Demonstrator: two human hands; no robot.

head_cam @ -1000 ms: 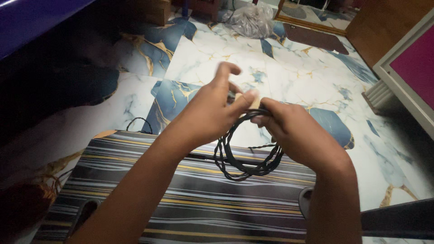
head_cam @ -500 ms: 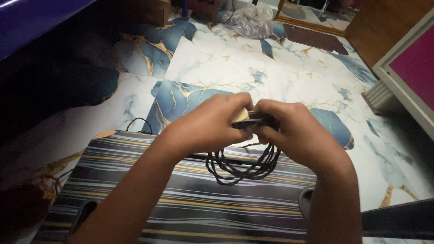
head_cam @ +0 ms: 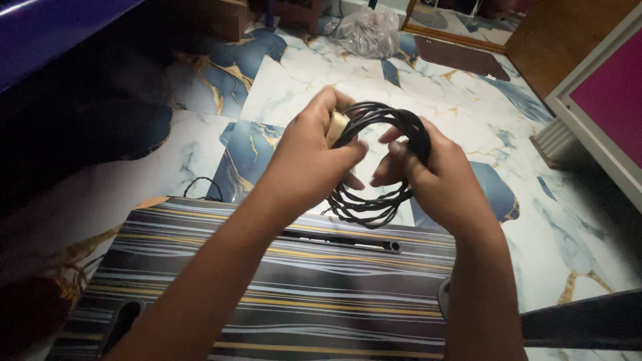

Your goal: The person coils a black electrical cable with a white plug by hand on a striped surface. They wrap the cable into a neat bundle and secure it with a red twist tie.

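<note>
A coil of thin black braided cable (head_cam: 374, 194) hangs between both hands, above the far edge of a striped board (head_cam: 287, 287). My left hand (head_cam: 307, 160) grips the coil's left side and pinches a small tan piece (head_cam: 336, 126) at the top. My right hand (head_cam: 435, 177) holds the right side, with loops passing over its fingers. The upper part of the coil arches between the two hands; the lower part dangles below them.
The striped black, white and yellow board has a long slot (head_cam: 341, 241) near its far edge. A marble-patterned tile floor (head_cam: 314, 87) lies beyond, with a crumpled plastic bag (head_cam: 371, 30), a dark mat (head_cam: 461, 57), a pink panel (head_cam: 612, 93) at right and a thin black wire loop (head_cam: 200, 184).
Both hands have lifted the coil up and away from the board. The loops now stand in an arch over the fingers instead of hanging low.
</note>
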